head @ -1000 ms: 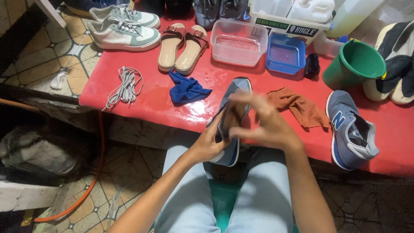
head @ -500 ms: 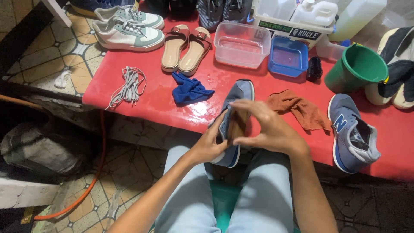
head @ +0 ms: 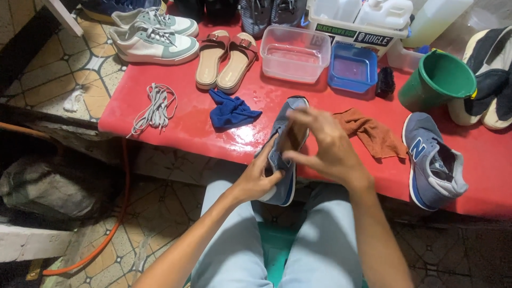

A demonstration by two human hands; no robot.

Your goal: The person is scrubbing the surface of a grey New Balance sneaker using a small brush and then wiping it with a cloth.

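Hands (head: 325, 146) unmoved on grey sneaker (head: 281, 160); view merely shifted.

white jugs (head: 384, 12) | table back | black labels (head: 373, 37), green-and-white print

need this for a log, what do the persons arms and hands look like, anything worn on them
Both forearms are bare: no sleeves, gloves, watch or bands show. The left hand and right hand show no rings that I can make out. Light blue trousers cover the legs below.
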